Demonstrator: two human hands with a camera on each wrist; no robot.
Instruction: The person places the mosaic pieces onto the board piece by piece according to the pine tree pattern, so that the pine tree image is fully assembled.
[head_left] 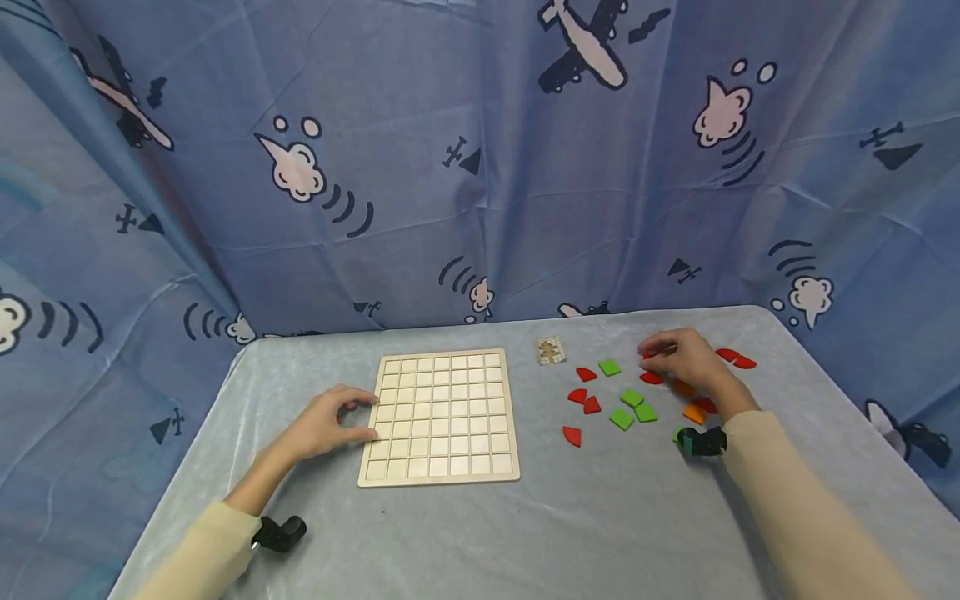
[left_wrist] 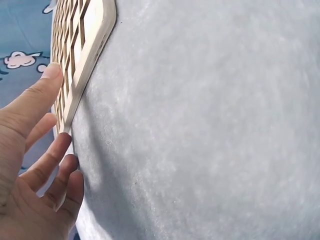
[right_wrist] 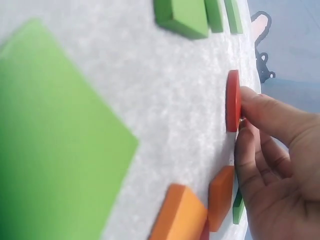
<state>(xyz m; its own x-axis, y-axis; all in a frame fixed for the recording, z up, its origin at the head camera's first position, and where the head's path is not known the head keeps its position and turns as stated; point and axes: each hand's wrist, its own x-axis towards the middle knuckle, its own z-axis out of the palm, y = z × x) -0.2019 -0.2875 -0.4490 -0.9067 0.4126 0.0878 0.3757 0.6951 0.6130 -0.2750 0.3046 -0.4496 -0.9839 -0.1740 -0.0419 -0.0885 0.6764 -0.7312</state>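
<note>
A square wooden grid board [head_left: 512,450] lies on the table. My left hand [head_left: 330,423] is at its left edge, thumb and index finger apart with their tips at the rim; in the left wrist view the thumb [left_wrist: 37,97] overlaps the board [left_wrist: 92,60]. To the right, my right hand [head_left: 686,360] is low over scattered flat pieces. A red piece [head_left: 647,356] shows between its thumb and index fingertips. Another red quarter-circle [head_left: 651,377] lies just below the thumb. In the right wrist view, a red piece [right_wrist: 233,100] partly covers the thumb tip of that hand [right_wrist: 280,160].
Between board and right hand lie several green squares [head_left: 632,397] and red quarter-circles [head_left: 572,436]. Orange pieces [head_left: 694,413] lie beneath the right wrist, two red ones [head_left: 736,357] beyond it. A small patterned tile [head_left: 551,351] sits by the board's far right corner. A curtain [head_left: 420,167] hangs behind.
</note>
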